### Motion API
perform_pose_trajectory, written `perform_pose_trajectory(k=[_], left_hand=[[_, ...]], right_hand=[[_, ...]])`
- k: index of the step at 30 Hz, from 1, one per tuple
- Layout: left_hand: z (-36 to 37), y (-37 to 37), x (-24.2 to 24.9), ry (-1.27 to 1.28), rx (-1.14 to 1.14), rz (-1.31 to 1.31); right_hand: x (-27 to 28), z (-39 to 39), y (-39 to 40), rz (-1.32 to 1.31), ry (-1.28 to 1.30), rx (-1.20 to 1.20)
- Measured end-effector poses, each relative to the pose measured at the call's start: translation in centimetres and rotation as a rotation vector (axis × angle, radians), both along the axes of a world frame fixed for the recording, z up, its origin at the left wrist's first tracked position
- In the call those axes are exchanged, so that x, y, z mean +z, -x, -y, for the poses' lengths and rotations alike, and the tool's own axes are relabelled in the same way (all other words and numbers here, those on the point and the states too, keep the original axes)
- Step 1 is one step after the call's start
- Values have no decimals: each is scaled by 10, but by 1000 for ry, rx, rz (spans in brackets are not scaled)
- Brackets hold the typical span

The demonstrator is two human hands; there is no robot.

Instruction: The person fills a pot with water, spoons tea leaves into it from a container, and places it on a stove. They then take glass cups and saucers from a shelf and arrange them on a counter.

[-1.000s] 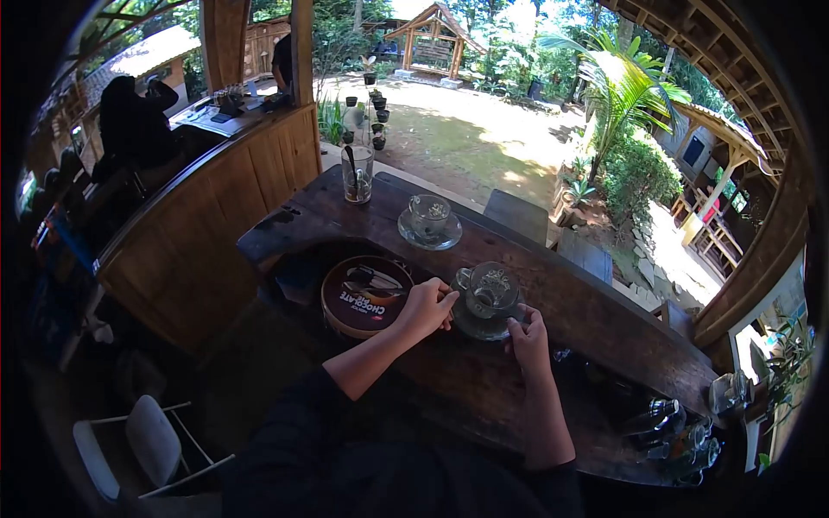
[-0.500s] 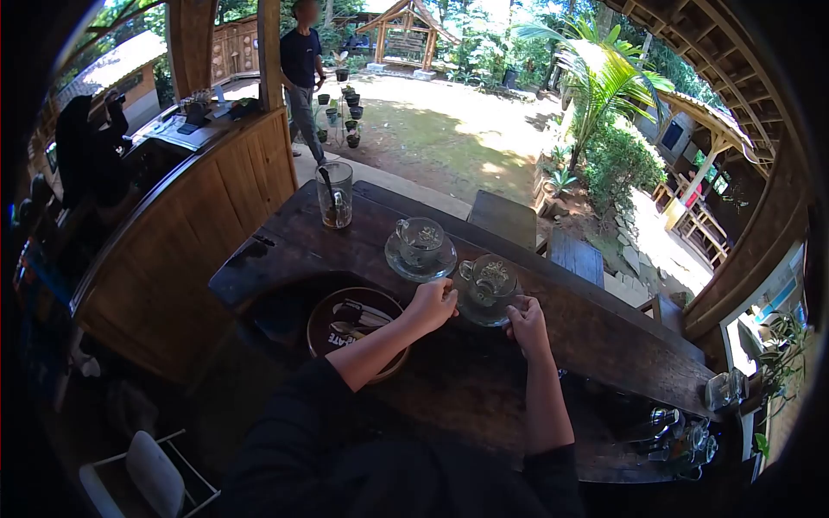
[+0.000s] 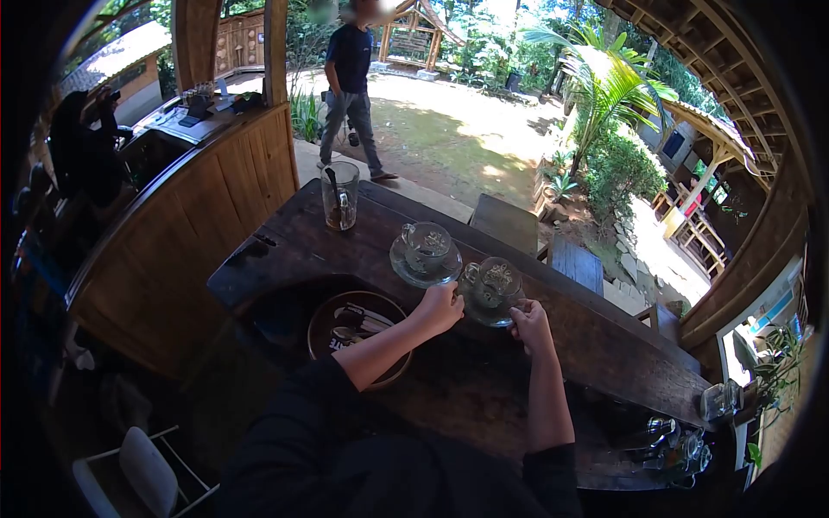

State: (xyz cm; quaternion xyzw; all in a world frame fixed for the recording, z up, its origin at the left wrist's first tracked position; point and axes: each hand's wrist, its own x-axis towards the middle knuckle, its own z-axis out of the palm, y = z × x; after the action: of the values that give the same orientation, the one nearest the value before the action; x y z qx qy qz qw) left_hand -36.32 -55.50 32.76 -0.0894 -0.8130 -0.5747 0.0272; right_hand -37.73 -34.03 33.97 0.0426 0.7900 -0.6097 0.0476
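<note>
A clear glass cup [image 3: 498, 278] stands upright on a glass saucer [image 3: 490, 318] on the dark wooden table. My left hand [image 3: 440, 308] is closed at the saucer's left edge, its fingertips partly hidden. On the other side, my right hand [image 3: 531, 325] pinches the right edge of the same saucer. Just beyond my left hand, a second glass cup [image 3: 427, 245] sits on its own saucer [image 3: 419, 276]. Farther left stands a tall glass mug [image 3: 342, 197] with a dark-handled utensil leaning inside and a little brown liquid at the bottom.
A round brown tray [image 3: 318, 356] holding spoons lies left of my forearm on the dark table [image 3: 596, 345]. Glassware [image 3: 686, 449] stands at the right end. A wooden counter [image 3: 190, 250] is at left, with a dark-clothed person behind it. Another person [image 3: 350, 82] walks outside.
The person outside has walked to the right, past the post. My hands stay at the saucer's edges, and the tableware appears only slightly shifted in view.
</note>
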Motion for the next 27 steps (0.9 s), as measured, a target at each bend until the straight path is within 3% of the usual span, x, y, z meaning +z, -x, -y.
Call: perform_pose_trajectory(k=[10, 13, 19, 22, 27], left_hand=[[-3, 1, -1, 19, 7, -25], [-5, 2, -5, -27, 72, -141], [-5, -4, -1, -67, 81, -83], [-1, -5, 0, 40, 4, 8], [7, -18, 4, -57, -27, 39]], right_hand=[[0, 3, 1, 5, -28, -47], [3, 5, 0, 3, -58, -71], [-1, 6, 0, -14, -71, -127], [-3, 7, 0, -30, -88, -139], [-1, 12, -9, -65, -98, -186]])
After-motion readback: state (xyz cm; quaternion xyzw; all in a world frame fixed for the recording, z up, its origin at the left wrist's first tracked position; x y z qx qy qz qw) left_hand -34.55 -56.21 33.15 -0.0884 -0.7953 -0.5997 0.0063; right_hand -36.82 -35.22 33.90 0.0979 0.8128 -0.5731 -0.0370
